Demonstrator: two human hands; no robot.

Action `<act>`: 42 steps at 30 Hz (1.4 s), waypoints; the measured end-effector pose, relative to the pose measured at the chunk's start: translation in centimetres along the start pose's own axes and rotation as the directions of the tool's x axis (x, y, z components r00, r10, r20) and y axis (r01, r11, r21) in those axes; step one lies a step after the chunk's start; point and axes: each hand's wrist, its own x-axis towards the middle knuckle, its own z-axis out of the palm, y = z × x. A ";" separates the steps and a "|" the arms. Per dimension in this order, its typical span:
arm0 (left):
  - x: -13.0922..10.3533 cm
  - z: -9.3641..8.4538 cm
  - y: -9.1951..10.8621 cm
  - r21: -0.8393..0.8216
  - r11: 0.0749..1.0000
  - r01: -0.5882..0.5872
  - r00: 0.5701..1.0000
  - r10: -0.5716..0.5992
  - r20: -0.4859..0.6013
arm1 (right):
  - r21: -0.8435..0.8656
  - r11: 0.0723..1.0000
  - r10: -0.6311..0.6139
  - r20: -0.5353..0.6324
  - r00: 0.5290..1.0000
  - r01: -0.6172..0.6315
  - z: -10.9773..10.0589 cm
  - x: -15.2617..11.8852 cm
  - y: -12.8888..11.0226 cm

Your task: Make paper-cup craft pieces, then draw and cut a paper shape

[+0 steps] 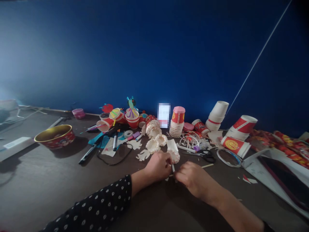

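My left hand (158, 166) is closed, its fingers curled beside a cream ruffled paper piece (174, 157); what its fingertips grip is hidden. A thin white strip (173, 168) runs down between my two hands. The lower end of it meets the pinched fingers of my right hand (190, 177). Just beyond the hands lie more cream ruffled paper pieces (153, 144), shaped like curled flowers. Cut paper scraps (144, 155) are left of them. Behind my right hand, a pale thin stick (207, 166) lies on the table.
Black-handled scissors (208, 156) lie right of the hands, near a purple glue stick (201, 146). Stacked paper cups (177, 124) stand at the back. On the left are a red-and-gold bowl (56, 137) and a marker (115, 142). A white tray (252, 159) sits at right.
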 end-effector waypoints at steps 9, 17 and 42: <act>-1.2 -1.2 0.9 -0.043 0.965 -0.258 0.963 0.260 0.066 | 0.081 0.994 0.080 -0.019 0.997 -0.079 0.1 0.1 0.3; -2.1 -1.8 0.7 0.016 0.993 -0.115 0.977 0.111 0.181 | 0.088 0.987 0.139 -0.033 0.990 -0.136 0.4 -0.2 0.1; -1.7 -0.9 0.3 0.067 0.940 -0.334 0.933 0.320 0.162 | 0.138 0.987 0.084 -0.036 0.996 -0.078 -0.3 -0.8 -0.2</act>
